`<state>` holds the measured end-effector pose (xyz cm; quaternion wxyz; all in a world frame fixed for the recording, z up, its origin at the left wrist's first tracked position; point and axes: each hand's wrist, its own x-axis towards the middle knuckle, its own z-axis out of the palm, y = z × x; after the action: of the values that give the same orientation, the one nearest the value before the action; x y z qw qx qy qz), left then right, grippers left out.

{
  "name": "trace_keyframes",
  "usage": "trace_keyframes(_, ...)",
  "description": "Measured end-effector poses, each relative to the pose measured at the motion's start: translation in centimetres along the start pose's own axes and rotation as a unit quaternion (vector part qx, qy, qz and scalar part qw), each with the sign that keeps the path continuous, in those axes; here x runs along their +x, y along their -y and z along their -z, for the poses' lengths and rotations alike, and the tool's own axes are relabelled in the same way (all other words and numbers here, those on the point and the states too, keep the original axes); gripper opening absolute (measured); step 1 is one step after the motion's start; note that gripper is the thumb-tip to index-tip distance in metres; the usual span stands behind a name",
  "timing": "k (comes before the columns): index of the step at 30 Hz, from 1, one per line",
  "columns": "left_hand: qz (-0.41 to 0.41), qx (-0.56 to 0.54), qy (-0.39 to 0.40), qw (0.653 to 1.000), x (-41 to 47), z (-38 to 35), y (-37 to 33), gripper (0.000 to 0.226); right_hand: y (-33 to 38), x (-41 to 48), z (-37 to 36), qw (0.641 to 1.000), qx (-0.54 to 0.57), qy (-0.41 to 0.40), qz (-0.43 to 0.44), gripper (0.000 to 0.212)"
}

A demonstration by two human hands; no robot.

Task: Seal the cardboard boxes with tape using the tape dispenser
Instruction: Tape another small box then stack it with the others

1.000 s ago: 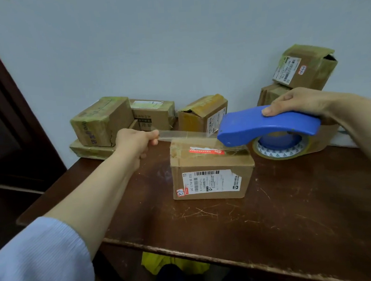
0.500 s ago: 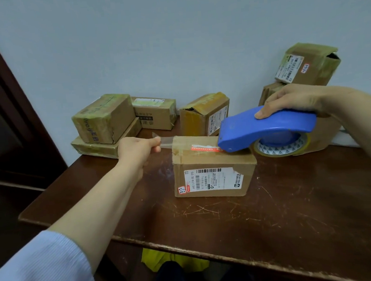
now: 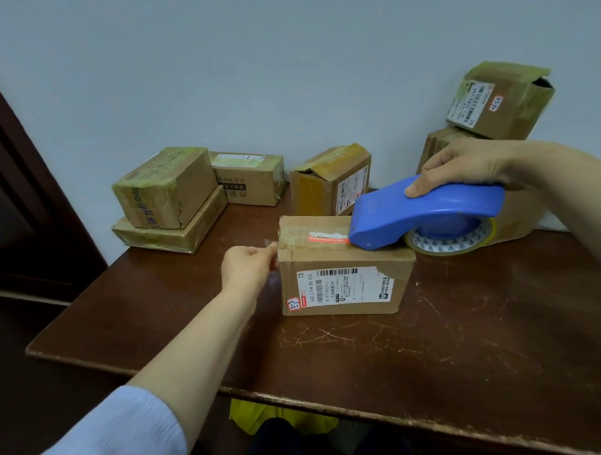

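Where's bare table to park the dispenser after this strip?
Widest bare table lies right of the box, from the dispenser to the near edge. The strip before the box is free too. Crowded: the back boxes, and the left hand beside the box.

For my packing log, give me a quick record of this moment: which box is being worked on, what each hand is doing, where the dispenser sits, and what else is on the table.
box in work: labelled cardboard box, mid table
left hand: pinches the clear tape end at the box's upper left edge
right hand: grips the blue tape dispenser from above
dispenser: nose on the box's top
elsewhere: left stack and right stack of boxes by the wall
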<state>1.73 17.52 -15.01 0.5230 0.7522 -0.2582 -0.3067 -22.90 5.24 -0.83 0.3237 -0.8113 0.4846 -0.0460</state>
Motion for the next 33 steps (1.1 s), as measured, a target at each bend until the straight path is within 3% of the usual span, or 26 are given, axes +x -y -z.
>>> trace_keyframes(4, 0.003, 0.044, 0.005, 0.999, 0.2, -0.1, -0.3, 0.041, 0.0, 0.3, 0.0, 1.000, -0.004, 0.004, 0.000, 0.032)
trace_keyframes(12, 0.001, 0.154, 0.017, 0.988, 0.6, -0.1, -0.3, 0.039, 0.1, 0.7, 0.0, 1.000, -0.003, 0.009, -0.005, 0.028)
trace_keyframes(15, 0.060, 0.219, 0.064, 0.972, 0.3, 1.0, 0.9, 0.062, 0.1, 0.4, 0.0, 1.000, -0.002, 0.011, -0.003, 0.026)
trace_keyframes(17, -0.014, 0.241, 0.004, 0.970, 0.3, 1.6, 0.6, 0.043, 0.0, 0.4, 0.0, 1.000, -0.004, 0.012, -0.003, 0.026)
trace_keyframes(19, -0.105, 0.165, -0.048, 0.980, 0.0, 1.5, -1.0, 0.030, 0.1, 0.6, -0.1, 1.000, -0.004, 0.008, -0.004, 0.029)
trace_keyframes(21, -0.158, 0.150, -0.024, 0.976, -1.2, 0.5, -2.7, 0.043, 0.2, 0.5, 0.0, 1.000, -0.007, 0.011, -0.003, 0.030)
trace_keyframes(24, -0.221, 0.298, 0.012, 0.929, -2.4, -1.7, -2.7, 0.039, -0.1, 0.0, 0.0, 1.000, 0.001, 0.011, -0.011, 0.030)
trace_keyframes(33, -0.223, 0.255, 0.093, 0.936, -0.3, -1.2, -2.4, 0.052, 0.3, -1.7, -0.5, 0.999, 0.004, -0.026, 0.022, 0.071)
